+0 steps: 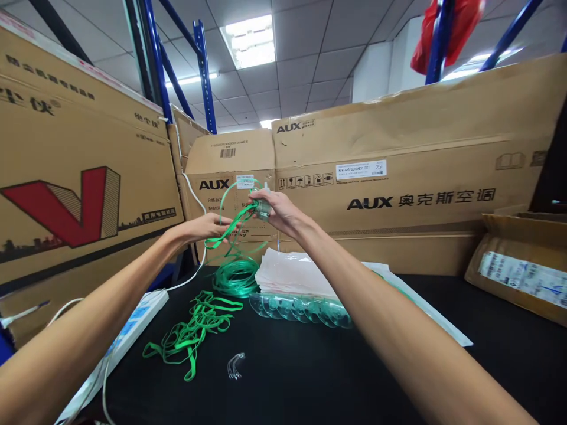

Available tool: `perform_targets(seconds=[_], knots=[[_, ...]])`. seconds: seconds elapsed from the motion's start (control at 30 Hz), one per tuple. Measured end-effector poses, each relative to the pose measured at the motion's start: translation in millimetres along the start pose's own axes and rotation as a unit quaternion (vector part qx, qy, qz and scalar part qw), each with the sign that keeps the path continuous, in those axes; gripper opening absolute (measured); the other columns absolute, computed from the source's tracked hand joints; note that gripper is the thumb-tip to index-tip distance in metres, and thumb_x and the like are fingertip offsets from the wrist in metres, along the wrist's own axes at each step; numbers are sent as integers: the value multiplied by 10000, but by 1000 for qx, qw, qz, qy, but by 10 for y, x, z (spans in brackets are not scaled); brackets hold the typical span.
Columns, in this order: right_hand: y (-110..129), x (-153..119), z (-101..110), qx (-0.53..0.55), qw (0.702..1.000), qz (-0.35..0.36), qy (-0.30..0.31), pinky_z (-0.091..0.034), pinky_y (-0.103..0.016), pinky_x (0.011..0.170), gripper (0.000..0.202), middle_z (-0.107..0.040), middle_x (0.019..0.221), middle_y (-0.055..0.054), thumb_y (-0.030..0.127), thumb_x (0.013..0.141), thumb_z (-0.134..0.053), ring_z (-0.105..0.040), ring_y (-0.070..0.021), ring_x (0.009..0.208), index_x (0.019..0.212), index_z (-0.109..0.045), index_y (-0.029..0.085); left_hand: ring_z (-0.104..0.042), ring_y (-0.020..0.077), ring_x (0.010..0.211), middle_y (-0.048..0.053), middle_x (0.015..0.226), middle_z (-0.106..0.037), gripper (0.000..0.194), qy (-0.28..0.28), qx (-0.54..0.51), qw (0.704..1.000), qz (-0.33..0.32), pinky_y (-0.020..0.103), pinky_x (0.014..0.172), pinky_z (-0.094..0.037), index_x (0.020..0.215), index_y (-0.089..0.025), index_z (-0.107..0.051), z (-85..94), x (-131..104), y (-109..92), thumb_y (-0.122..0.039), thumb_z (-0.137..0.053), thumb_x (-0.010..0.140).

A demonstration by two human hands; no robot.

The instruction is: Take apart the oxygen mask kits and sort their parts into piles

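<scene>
Tubing (234, 203), green, loops upright between both hands above the table (310, 378). The right hand (274, 208) pinches what seems a clear fitting at the loop's top; the left hand (212, 226), lower, closes on a strand, directly over the coil (236, 276).

At the frame centre, the left hand (208, 226) is left of the right hand (277, 209), tubing (234, 203) between them. Below lies a tubing coil (236, 276), straps (199, 321) lower left, bags (290, 274) right. Cartons (398, 177) stand behind the table (354, 378).
</scene>
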State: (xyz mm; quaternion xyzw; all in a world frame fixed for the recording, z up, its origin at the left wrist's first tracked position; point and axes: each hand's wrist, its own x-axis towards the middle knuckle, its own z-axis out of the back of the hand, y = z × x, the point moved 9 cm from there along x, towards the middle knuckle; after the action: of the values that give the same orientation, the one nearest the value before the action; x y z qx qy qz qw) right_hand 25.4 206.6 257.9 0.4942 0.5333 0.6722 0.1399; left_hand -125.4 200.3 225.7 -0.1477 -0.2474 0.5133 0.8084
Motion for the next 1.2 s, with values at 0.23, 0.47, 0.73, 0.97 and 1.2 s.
perform_targets(seconds=[0.23,0.47,0.73,0.97,1.2], knots=[[45,5,238,56,997,3,-55,-607,-404,828,302,-677,1212,-84,352,1002,-655,-694,-213,984,1240,-642,167,-683,200,664,68,772,-769,441,59,20,998,2,292,643,-547,866,-173,-831,-309,108,-1,-580,-794,699],[-53,-67,618,12,993,-73,-93,-613,-399,813,321,-675,1214,-86,351,1002,-657,-697,-213,976,1265,-630,167,-687,196,675,93,808,-790,403,-110,74,991,-14,317,703,-536,797,-162,-794,580,204,-375,-562,-740,785],[-178,-256,106,-126,989,-64,31,-610,-385,810,241,-695,1155,-71,320,995,-670,-699,-198,947,1174,-666,160,-649,132,704,124,947,-798,325,-277,70,956,-73,302,753,-540,926,-66,-763,1303,122,-1125,-381,-684,942],[-403,7,-467,-262,959,-33,99,-606,-415,843,286,-688,1200,-81,336,990,-676,-698,-216,991,1216,-657,161,-619,85,721,57,929,-796,275,-353,29,928,-114,304,834,-573,987,-54,-745,1422,-72,-1610,-319,-671,984],[-521,313,-596,-320,944,15,81,-602,-423,851,303,-684,1213,-77,352,983,-683,-693,-233,1009,1215,-661,158,-641,89,724,22,885,-762,252,-373,21,909,-188,342,860,-588,955,-105,-729,1481,-302,-1905,-351,-679,974]])
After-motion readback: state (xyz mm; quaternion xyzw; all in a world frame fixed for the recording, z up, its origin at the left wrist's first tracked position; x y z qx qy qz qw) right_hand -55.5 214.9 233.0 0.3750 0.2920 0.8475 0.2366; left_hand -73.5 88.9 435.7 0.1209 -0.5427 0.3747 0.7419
